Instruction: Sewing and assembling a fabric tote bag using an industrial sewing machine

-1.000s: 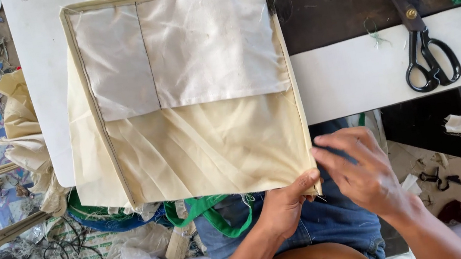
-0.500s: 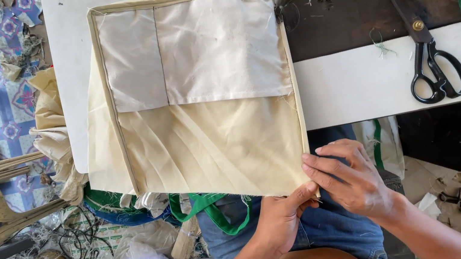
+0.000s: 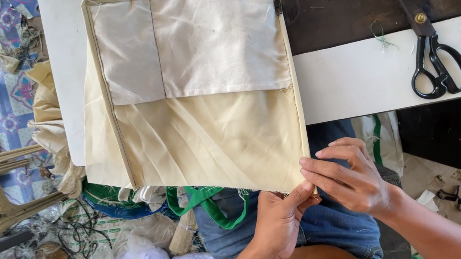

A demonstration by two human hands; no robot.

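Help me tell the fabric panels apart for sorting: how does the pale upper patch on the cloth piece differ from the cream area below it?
The upper patch is whitish-grey; the cream area is yellowish. The patch lies flat and is split by a vertical seam; the cream area shows slanting creases and no such seam. The patch lies on the table; the cream area hangs past its edge, its lower corner pinched by the left hand and right hand. Both belong to one piece.

Cream cloth bag [image 3: 207, 133] matt, creased; scissors [image 3: 430, 51] glossy metal.
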